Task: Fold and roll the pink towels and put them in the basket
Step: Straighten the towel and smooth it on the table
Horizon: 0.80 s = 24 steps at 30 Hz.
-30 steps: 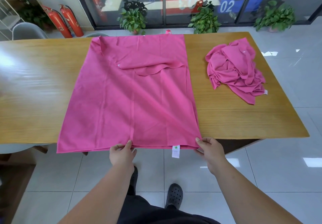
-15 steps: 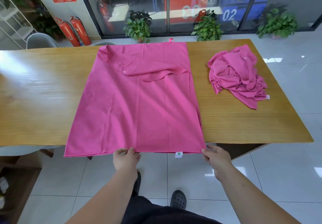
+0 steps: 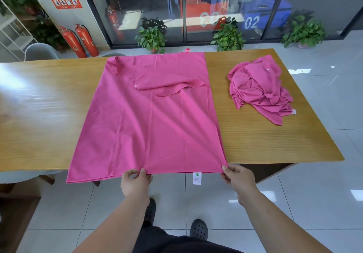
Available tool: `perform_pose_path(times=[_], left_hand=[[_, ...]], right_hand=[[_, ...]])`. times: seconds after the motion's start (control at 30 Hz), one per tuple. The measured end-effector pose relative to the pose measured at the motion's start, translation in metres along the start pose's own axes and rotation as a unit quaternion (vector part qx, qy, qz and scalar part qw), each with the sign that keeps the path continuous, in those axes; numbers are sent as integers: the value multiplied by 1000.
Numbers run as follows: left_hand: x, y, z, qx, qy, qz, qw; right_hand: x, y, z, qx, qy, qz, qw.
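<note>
A large pink towel [image 3: 149, 119] lies spread across the middle of the wooden table [image 3: 265, 140], its near hem hanging just over the front edge with a white label below it. A loose fold sits on its far half. My left hand [image 3: 135, 182] pinches the near hem around its middle. My right hand [image 3: 238, 178] pinches the near right corner. A crumpled pile of pink towels [image 3: 259, 87] rests on the table's right part. No basket is in view.
A grey chair [image 3: 40, 52] stands behind the table at far left. Two red fire extinguishers [image 3: 78, 41] and potted plants [image 3: 152, 34] line the glass wall beyond. White tiled floor lies to the right and under my feet.
The view has tilted up a little, so the table and towel sit lower in frame. Both hands keep hold of the near hem, and the label now hangs lower below it.
</note>
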<state>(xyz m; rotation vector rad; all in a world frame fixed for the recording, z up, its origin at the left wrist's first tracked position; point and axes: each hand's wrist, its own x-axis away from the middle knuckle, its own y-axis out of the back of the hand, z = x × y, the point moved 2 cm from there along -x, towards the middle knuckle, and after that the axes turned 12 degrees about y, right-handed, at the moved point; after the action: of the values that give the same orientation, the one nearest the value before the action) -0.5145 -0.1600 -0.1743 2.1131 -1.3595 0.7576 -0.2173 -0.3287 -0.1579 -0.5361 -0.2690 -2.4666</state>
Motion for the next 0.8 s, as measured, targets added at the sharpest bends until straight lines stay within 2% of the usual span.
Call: perform_pose_path(times=[0.1, 0.17, 0.23, 0.3, 0.33, 0.37, 0.4, 0.47, 0.53, 0.6, 0.63, 0.7, 0.77, 0.8], left_hand=[[-1, 0, 3, 28, 19, 6, 999], [0, 0, 2, 41, 28, 9, 999], [-1, -1, 0, 52, 27, 4, 998], [0, -3, -5, 65, 29, -1, 997], [0, -5, -7, 68, 32, 0, 997], [0, -6, -9, 67, 35, 1, 997], [1, -7, -10, 64, 37, 4, 997], [0, -7, -12, 52, 31, 7, 998], [-1, -7, -10, 28, 31, 8, 999], [-2, -7, -8, 16, 39, 9, 999], [-1, -7, -7, 20, 45, 12, 999], [-1, -8, -7, 44, 54, 17, 997], [0, -7, -8, 58, 58, 11, 997], [0, -6, -9, 63, 57, 14, 996]], right_hand=[[1, -7, 8, 36, -2, -20, 999], [5, -26, 35, 51, 31, -9, 998], [13, -51, 75, 44, 122, 27, 991], [24, -60, 111, 45, 236, 38, 970], [24, -58, 117, 69, 276, 28, 958], [19, -51, 111, 101, 280, 13, 955], [12, -41, 98, 136, 250, -5, 959], [-1, -17, 58, 192, 129, -37, 972], [-5, -9, 28, 148, 0, -43, 988], [-6, -17, 24, 97, -42, -43, 993], [-6, -26, 33, 100, -21, -35, 994], [-2, -49, 63, 160, 112, 15, 981], [15, -62, 99, 179, 271, 54, 944], [24, -63, 111, 173, 326, 42, 928]])
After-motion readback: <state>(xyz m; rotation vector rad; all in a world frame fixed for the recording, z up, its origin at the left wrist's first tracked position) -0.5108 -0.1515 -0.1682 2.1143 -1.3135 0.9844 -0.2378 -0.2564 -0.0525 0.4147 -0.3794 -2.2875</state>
